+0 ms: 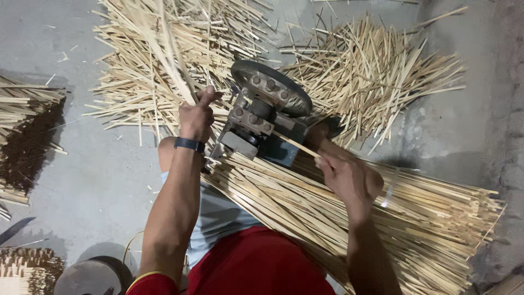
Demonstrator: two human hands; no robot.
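Bamboo strips (169,54) pinched in left hand (196,114); right hand (349,177) grips one strip (295,143).

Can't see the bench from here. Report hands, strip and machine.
Left hand shut on thin bamboo strips leaving the machine. Right hand pinches one strip at its infeed. Bundle across lap; nothing blocking.

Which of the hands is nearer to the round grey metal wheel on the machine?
Left. The left hand, gripping bamboo strips, is just beside the round grey metal wheel. The right hand sits lower, feeding a thin strip toward the machine.
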